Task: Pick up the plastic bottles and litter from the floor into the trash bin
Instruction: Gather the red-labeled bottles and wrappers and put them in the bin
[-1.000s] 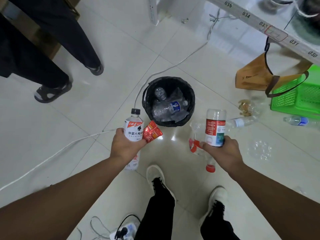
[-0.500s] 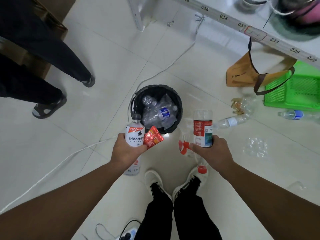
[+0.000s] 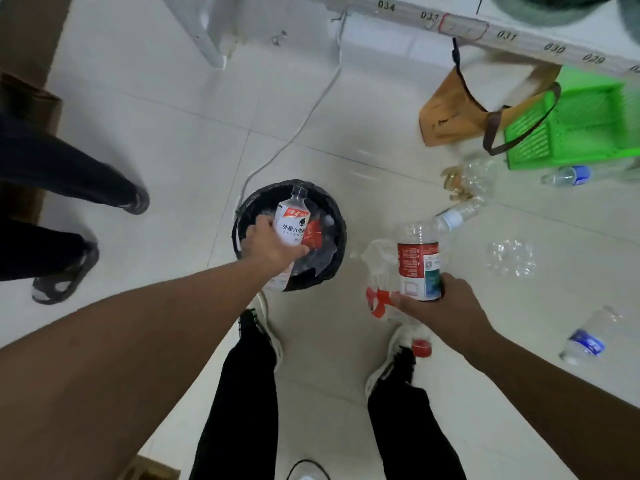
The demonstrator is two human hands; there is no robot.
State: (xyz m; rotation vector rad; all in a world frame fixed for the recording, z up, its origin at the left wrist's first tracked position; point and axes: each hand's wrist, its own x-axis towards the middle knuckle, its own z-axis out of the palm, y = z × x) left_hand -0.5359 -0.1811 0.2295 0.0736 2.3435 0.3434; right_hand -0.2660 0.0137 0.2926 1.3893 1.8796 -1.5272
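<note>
My left hand (image 3: 268,245) hangs over the black-lined trash bin (image 3: 341,233), gripping a white-labelled bottle (image 3: 292,221) and a red wrapper (image 3: 313,233). To the right of the bin, my right hand (image 3: 440,306) grips a clear bottle with a red and green label (image 3: 417,258) together with a crumpled clear bottle with a red cap (image 3: 379,289). Loose bottles lie on the floor at right: one with a white cap (image 3: 460,211), a crushed one (image 3: 467,180), one with a blue label (image 3: 568,174) and another near the right edge (image 3: 587,337). Clear plastic litter (image 3: 510,258) lies between them.
Another person's legs and sandals (image 3: 65,271) stand at the left. A brown bag (image 3: 453,112) and a green basket (image 3: 581,123) sit at the back right under a numbered table edge (image 3: 505,34). A white cable (image 3: 301,126) runs across the tiles to the bin. My own feet (image 3: 266,327) stand just before the bin.
I have stepped closer to the bin. My left hand has moved forward with the bottle and wrapper until it is above the bin's mouth. My right hand still holds its bottles beside it.
</note>
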